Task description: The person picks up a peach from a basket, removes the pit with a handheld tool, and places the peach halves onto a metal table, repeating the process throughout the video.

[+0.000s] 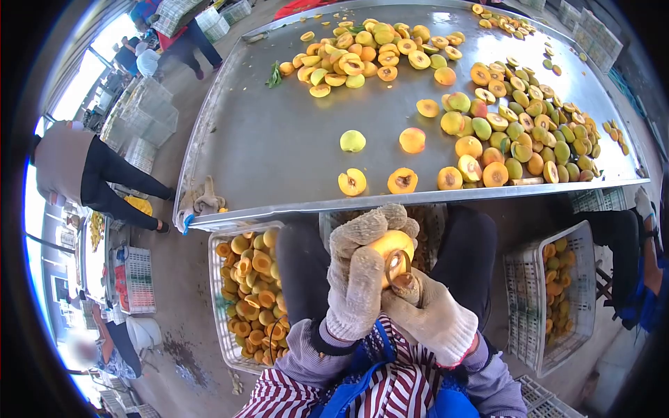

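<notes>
My left hand (354,275), in a dirty knitted glove, is wrapped round a yellow peach half (391,244) above my lap. The cut face, with the pit area at its middle, is turned toward my right hand (440,319). Also gloved, my right hand is closed on a small pitting tool (403,280) with a curved metal loop. The loop is against the cut face; the tool's handle is mostly hidden by the fingers. Straight ahead on the metal table (279,150) lie two cut halves, a peach half (352,182) and another peach half (402,181).
A large heap of peach halves (529,132) covers the table's right side; another heap (355,52) lies farther back. Crates of halves stand below: a left crate (214,279) and a right crate (519,306). A glove (202,198) rests at the table's left corner. Other people stand at left and right.
</notes>
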Action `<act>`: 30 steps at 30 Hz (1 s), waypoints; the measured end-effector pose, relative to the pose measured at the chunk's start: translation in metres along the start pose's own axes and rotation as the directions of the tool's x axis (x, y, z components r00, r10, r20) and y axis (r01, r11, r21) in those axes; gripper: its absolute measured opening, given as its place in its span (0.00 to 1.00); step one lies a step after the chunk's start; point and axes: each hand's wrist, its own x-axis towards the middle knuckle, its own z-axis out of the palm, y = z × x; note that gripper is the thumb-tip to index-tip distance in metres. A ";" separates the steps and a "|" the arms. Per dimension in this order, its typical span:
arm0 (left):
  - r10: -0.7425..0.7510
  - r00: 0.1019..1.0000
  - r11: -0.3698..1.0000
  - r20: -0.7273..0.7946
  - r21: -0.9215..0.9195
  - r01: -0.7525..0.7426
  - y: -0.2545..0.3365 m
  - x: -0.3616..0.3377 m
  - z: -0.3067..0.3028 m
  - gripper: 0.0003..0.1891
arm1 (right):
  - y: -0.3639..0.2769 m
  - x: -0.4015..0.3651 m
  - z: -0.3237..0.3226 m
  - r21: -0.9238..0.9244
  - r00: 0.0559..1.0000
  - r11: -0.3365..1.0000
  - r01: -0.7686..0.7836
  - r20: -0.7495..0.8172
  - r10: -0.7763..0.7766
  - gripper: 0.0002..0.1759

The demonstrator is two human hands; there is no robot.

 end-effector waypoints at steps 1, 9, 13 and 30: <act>0.048 0.996 0.991 0.069 0.123 -0.056 0.000 0.002 -0.004 0.22 | -0.007 0.000 -0.001 0.122 0.996 0.989 -0.079 0.052 0.073 0.15; -0.058 0.946 0.903 0.318 0.420 -0.086 0.009 0.007 -0.014 0.31 | -0.010 -0.004 -0.026 0.329 0.918 0.868 -0.372 0.269 0.292 0.11; 0.076 0.829 0.672 0.555 0.585 -0.454 0.010 0.018 -0.018 0.33 | -0.015 -0.006 -0.031 0.401 0.920 0.842 -0.362 0.296 0.256 0.11; -0.464 0.885 0.786 0.037 0.478 0.392 0.027 0.027 -0.011 0.48 | 0.001 -0.006 -0.021 -0.488 0.968 0.852 0.188 -0.057 -0.246 0.16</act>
